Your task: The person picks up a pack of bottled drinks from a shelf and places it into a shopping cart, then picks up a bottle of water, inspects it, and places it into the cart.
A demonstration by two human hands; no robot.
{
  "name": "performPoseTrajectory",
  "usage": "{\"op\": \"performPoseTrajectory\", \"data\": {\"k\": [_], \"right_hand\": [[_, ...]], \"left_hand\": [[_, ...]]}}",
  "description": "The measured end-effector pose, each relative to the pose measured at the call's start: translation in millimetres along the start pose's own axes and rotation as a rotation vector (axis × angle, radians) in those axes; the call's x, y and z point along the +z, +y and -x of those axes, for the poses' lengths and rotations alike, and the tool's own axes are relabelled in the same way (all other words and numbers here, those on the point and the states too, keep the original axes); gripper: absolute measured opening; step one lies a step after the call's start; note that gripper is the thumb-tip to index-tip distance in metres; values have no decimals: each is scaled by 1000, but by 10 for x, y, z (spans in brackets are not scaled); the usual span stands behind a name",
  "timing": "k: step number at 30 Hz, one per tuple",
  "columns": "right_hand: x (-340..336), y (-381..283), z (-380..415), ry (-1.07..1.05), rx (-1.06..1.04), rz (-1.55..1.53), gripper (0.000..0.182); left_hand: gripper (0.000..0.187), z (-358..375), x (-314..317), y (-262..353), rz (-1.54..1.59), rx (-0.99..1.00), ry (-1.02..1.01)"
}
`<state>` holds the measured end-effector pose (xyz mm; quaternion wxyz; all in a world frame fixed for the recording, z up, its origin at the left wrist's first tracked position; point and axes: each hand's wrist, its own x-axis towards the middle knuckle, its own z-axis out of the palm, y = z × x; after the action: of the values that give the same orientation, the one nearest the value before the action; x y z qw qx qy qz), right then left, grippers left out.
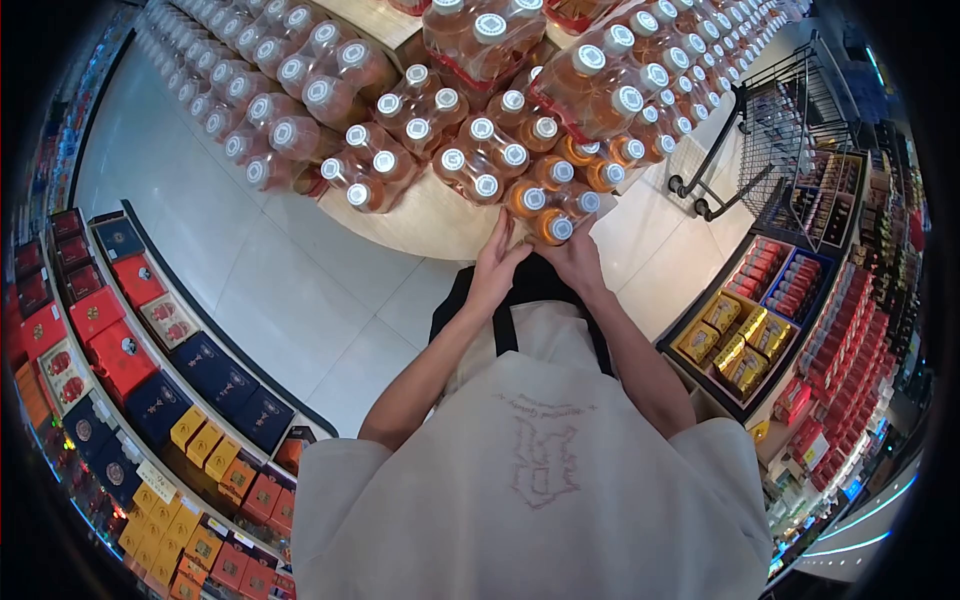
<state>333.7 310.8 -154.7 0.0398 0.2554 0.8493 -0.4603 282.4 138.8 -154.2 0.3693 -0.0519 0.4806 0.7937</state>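
A shrink-wrapped pack of orange-capped drink bottles point(541, 205) stands at the front edge of a round wooden display table point(440, 215). My left hand point(497, 262) presses against the near left side of this pack, thumb toward its front. On the near right side, my right hand point(574, 262) holds it, with its fingers partly hidden behind the bottles. Just left of the held pack is another pack of bottles point(484, 160) with pale caps. Further orange-capped bottles point(604, 172) touch it on the far right.
Rows of bottle packs point(290, 80) extend back on both sides. A black shopping cart point(790, 130) stands at the right. Below it is a bin of gold and red packages point(740, 340). Shelves of boxed goods point(190, 370) curve along the left, beyond the tiled floor point(300, 290).
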Motion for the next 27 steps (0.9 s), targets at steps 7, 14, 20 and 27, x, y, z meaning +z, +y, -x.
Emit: {"op": "performPoseTrajectory", "data": {"k": [7,14,20,27], "right_hand": [[113,150,-38,-38,-155,-7,95],[-131,75,148,-146,25,-291,118],[-543,498,683,-307,-93,-307,99],[-1400,1233,1038,-609,8,-198,57]], "left_hand": [[80,-83,48,32,-116,10,60],[57,-24,158,-83,-147,38,302],[28,421,306,-561,-289,34,308],[27,1090,989,-1191,-387,57,340]]}}
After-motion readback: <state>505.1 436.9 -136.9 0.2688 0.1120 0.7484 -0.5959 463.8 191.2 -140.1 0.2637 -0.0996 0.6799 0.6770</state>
